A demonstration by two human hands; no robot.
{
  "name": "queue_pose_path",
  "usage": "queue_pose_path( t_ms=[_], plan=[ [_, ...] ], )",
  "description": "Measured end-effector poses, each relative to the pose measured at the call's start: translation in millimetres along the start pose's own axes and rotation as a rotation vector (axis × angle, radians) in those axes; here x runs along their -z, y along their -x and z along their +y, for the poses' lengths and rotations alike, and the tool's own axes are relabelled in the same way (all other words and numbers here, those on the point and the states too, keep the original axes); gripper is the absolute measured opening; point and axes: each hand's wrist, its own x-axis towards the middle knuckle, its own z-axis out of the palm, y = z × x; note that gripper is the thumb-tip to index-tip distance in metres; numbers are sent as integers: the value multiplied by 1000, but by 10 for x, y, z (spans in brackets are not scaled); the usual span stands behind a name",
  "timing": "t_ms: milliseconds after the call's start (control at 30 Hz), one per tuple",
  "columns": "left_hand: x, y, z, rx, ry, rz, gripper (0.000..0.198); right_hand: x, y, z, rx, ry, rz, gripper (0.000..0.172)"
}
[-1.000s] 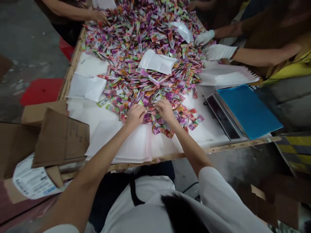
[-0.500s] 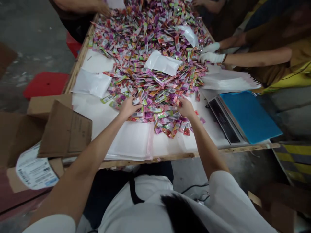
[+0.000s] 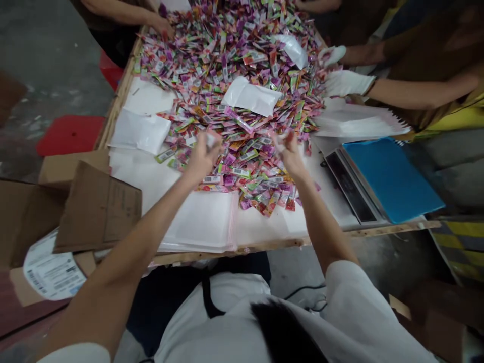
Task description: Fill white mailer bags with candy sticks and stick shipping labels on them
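A large heap of small, colourful printed packets (image 3: 242,171), pink, purple and green, covers the middle of the table. Over the near left part of the heap is my left hand (image 3: 204,160), its fingers closed around a small packet with a pinkish-white face. My right hand (image 3: 291,154) hovers at the heap's near right side, slightly blurred, with a pale pink packet pinched at its fingertips. A filled white pouch (image 3: 251,97) lies on the heap beyond both hands. Below my left wrist, a stack of clear plastic bags (image 3: 200,219) rests at the table's front edge.
Another white pouch (image 3: 139,130) lies at left, and a shiny one (image 3: 293,50) at the back. A scale (image 3: 350,186) with a blue folder (image 3: 393,179) sits at right, near more bags (image 3: 355,121). A co-worker's gloved hands (image 3: 346,83) touch the heap. Cardboard boxes (image 3: 100,206) stand left.
Both my hands have moved up and away from me over the heap, lifting small packets. The co-worker's gloved hands at right have moved slightly right and parted.
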Motion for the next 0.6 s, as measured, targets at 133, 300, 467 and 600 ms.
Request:
queue_pose_path(
  t_ms=[133, 300, 467, 600],
  plan=[
    [-533, 183, 280, -182, -347, -413, 38, -401, -168, -509, 115, 141, -328, 39],
    [-496, 212, 303, -182, -337, -382, 17, -353, -296, -586, 134, 304, -438, 18],
    [127, -21, 198, -132, 15, 252, 19, 264, -314, -225, 162, -56, -83, 24],
    [63, -35, 138, 202, -56, 46, 29, 239, 69, -266, 264, -139, -368, 21]
  ],
)
